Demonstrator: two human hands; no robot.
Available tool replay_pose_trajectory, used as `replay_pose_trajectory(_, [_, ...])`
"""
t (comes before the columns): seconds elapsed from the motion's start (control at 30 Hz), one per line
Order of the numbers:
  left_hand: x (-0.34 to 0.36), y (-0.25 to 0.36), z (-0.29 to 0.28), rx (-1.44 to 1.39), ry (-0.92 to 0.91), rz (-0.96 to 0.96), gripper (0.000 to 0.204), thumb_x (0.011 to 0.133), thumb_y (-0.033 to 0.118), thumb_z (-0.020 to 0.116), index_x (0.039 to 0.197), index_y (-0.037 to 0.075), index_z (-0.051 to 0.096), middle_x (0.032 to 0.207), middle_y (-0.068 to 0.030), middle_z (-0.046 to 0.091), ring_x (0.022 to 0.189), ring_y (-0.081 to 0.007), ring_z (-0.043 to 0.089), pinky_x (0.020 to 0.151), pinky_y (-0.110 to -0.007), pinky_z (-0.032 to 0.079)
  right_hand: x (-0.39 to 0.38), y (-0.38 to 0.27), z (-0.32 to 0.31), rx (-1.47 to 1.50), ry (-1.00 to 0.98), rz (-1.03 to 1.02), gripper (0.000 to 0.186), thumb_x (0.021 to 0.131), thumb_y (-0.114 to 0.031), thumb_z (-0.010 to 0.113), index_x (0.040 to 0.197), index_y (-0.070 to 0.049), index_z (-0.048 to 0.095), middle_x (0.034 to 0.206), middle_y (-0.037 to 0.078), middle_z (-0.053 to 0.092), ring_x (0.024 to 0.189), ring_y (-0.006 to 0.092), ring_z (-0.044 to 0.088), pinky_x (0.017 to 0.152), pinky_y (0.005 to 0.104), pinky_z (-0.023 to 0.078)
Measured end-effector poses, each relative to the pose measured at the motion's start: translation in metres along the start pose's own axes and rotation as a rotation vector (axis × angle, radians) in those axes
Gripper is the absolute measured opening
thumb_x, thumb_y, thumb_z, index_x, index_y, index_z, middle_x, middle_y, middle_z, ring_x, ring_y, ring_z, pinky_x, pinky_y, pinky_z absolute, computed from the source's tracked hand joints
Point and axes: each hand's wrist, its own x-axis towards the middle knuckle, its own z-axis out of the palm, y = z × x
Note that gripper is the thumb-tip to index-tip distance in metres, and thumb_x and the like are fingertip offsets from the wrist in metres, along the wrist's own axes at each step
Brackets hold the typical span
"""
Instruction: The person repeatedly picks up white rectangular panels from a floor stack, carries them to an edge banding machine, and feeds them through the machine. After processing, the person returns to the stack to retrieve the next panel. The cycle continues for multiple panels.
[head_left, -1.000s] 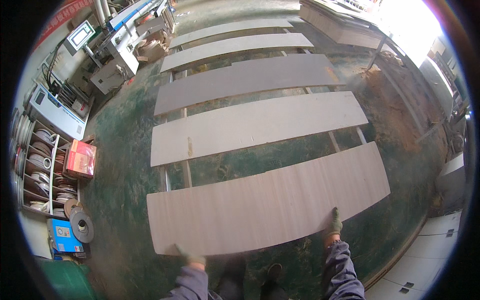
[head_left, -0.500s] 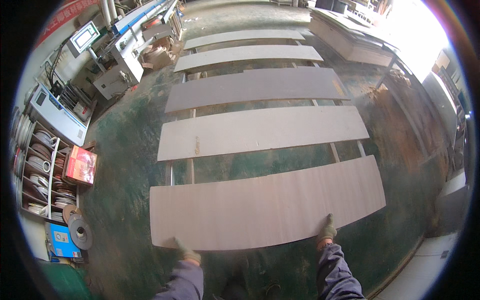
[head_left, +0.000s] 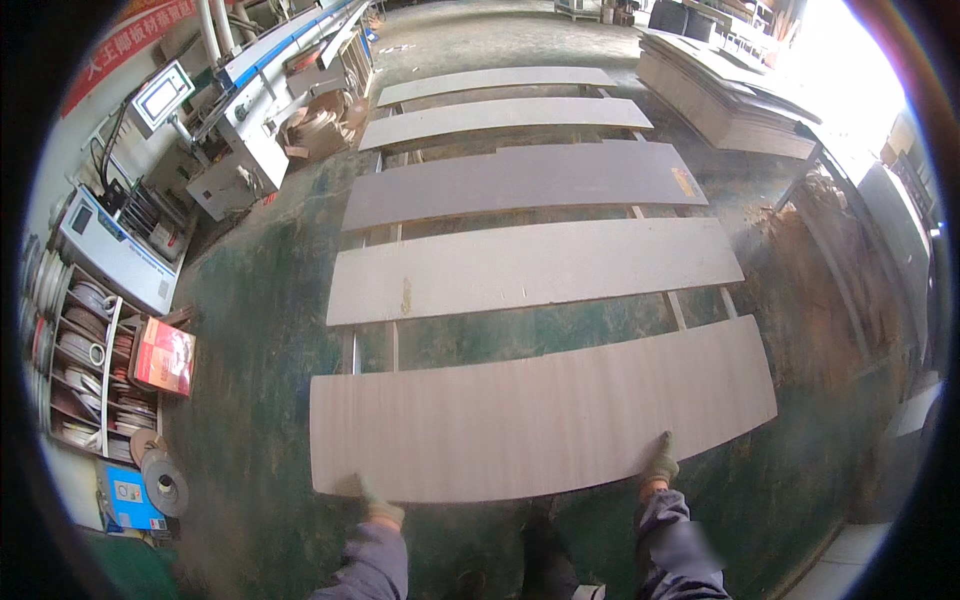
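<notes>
A long board [head_left: 540, 415] with a pale pinkish-brown wood-grain face lies crosswise in front of me. My left hand [head_left: 378, 500], in a greyish work glove, grips its near edge close to the left end. Farther right along that edge my right hand [head_left: 660, 464], gloved too, has its thumb on the top face. The fingers of both hands are mostly hidden under the board. Beyond it lies a whitish board [head_left: 540, 268], with a grey-brown board [head_left: 520, 188] behind that.
Two more pale boards [head_left: 505, 122] rest farther back on rails [head_left: 393, 345]. At left are an edge-banding machine [head_left: 250, 135] and a rack of tape rolls [head_left: 105, 350]. A stack of panels [head_left: 715, 100] stands back right, with a metal frame [head_left: 820, 180] nearer.
The whole scene has shifted slightly right and down in the picture. My hands keep their places on the near edge of the board. My leg shows more at the bottom.
</notes>
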Motion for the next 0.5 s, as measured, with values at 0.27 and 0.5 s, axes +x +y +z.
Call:
replay_pose_trajectory(0.27, [0.034, 0.006, 0.164, 0.074, 0.146, 0.047, 0.093, 0.088, 0.079, 0.052, 0.154, 0.014, 0.045, 0.156, -0.0102, 0.047, 0.134, -0.0343, 0.052, 0.109, -0.059, 0.042, 0.078, -0.054, 0.104, -0.073, 0.040, -0.041, 0.071, 0.073, -0.063, 0.087, 0.089, 0.005, 0.075, 0.083, 0.006, 0.067, 0.071, 0.0195, 0.059, 0.068, 0.0386, 0.053])
replay_pose_trajectory(0.5, [0.082, 0.003, 0.273, 0.120, 0.315, 0.104, 0.097, 0.088, 0.079, 0.053, 0.155, 0.011, 0.042, 0.156, -0.0132, 0.047, 0.132, -0.0347, 0.053, 0.106, -0.060, 0.044, 0.119, -0.117, 0.215, -0.086, -0.012, -0.056, 0.076, 0.072, -0.063, 0.087, 0.094, 0.009, 0.075, 0.086, 0.007, 0.070, 0.072, 0.0205, 0.059, 0.067, 0.0405, 0.052])
